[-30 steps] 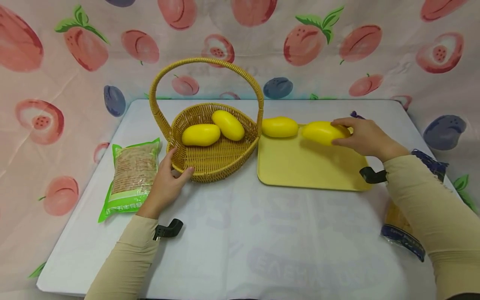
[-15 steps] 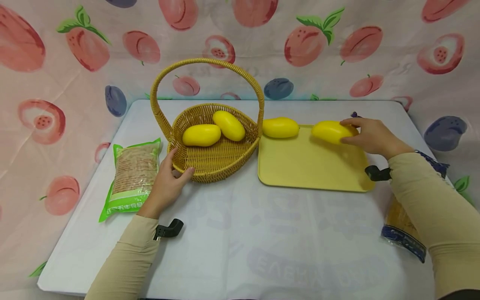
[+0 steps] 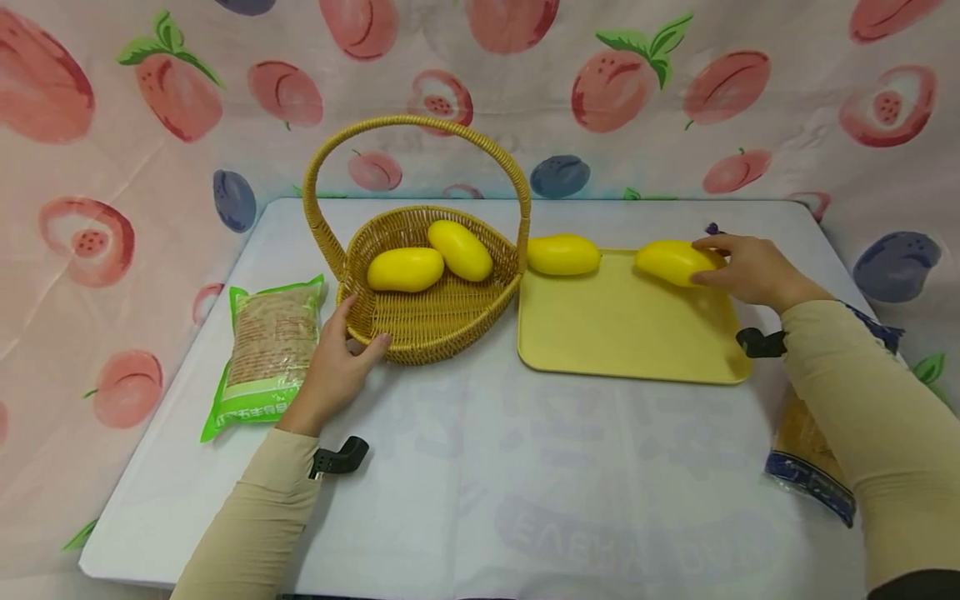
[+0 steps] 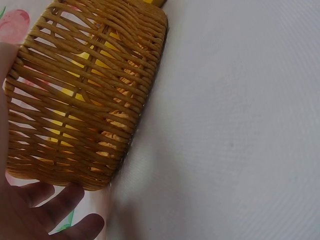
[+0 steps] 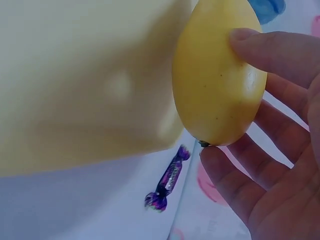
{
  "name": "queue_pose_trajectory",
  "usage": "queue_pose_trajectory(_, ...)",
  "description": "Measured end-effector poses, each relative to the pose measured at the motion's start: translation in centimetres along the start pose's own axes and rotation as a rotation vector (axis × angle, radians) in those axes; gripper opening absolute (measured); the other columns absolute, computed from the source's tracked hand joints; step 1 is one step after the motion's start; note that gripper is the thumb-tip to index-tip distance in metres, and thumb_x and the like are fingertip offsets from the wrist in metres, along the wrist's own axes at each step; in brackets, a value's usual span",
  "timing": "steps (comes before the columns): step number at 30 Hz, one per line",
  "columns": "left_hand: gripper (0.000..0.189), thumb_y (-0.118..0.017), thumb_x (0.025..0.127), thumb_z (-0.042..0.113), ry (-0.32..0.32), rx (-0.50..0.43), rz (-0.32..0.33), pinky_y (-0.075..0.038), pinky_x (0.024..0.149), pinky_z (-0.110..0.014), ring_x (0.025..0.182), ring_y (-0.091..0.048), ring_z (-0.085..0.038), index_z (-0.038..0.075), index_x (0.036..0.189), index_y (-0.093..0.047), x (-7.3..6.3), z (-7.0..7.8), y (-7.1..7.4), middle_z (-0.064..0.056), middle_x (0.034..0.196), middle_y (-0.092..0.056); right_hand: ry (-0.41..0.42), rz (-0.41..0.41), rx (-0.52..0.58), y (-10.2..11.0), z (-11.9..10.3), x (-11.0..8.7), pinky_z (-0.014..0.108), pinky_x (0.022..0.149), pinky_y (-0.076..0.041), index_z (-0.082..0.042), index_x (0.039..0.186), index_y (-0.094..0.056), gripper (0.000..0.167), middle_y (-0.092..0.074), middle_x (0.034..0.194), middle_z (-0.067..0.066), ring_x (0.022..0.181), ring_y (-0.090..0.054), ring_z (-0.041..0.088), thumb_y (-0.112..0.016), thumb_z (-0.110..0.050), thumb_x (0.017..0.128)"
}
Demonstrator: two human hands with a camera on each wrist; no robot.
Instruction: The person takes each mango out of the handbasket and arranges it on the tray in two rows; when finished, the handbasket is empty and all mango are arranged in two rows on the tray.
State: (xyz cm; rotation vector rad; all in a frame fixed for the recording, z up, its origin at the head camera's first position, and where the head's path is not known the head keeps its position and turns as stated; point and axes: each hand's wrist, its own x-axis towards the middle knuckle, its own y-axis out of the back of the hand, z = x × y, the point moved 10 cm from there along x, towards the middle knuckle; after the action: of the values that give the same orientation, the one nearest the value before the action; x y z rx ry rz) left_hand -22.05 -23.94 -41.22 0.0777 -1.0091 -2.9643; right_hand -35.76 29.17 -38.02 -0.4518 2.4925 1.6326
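Head view shows the change plainly: over the last second the right hand (image 3: 753, 268) has shifted the held mango (image 3: 667, 262) rightward along the far side of the yellow tray (image 3: 630, 329). Earlier that mango sat almost end to end with the second mango (image 3: 564, 255), which lies across the tray's far-left corner; now a clear gap stands between them — the held one is at the tray's far-right part. For the work in hand, I would judge that this spaces the fruit out along the tray rather than bringing it nearer the wicker basket (image 3: 427, 315), which stands just left of the tray with two mangoes (image 3: 406, 269) inside. The left hand (image 3: 336, 371) has hardly moved: its thumb and fingers hold the basket on the side away from the tray.

As for the right-hand grip, it holds the mango by its right end, thumb on one side and fingers on the other, the left part jutting free over the tray. One fingertip is just beside the dark stem end. Whether the underside touches the tray — I cannot tell. A purple-wrapped sweet (image 5: 167, 180) lies on the desk (image 3: 480, 483) just past the tray's far edge.
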Motion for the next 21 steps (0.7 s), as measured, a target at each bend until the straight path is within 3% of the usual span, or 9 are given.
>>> queue_pose_trajectory(13, 0.087, -0.06, 0.098, 0.046, -0.002, -0.003, 0.003, -0.025, 0.112, -0.059, 0.143, -0.025, -0.039, 0.014, 0.162, -0.011, 0.2, 0.0, 0.1, -0.023, 0.161, -0.016, -0.024, -0.018, 0.016, -0.2, 1.1, 1.0, 0.064, 0.1, -0.033, 0.001, 0.149, -0.039, 0.071, -0.038, 0.139, 0.038, 0.116, -0.036, 0.049, -0.065, -0.041, 0.098)
queue_pose_trajectory(21, 0.086, -0.061, 0.098, 0.044, -0.014, -0.007, 0.005, -0.026, 0.112, -0.058, 0.142, -0.028, -0.039, 0.013, 0.162, -0.011, 0.2, 0.0, 0.1, -0.024, 0.16, -0.017, 0.003, 0.0, -0.02, 0.2, 1.0, 1.2, 0.068, 0.104, -0.027, 0.003, 0.147, -0.042, 0.061, -0.036, 0.142, 0.041, 0.123, -0.035, 0.054, -0.063, -0.028, 0.099)
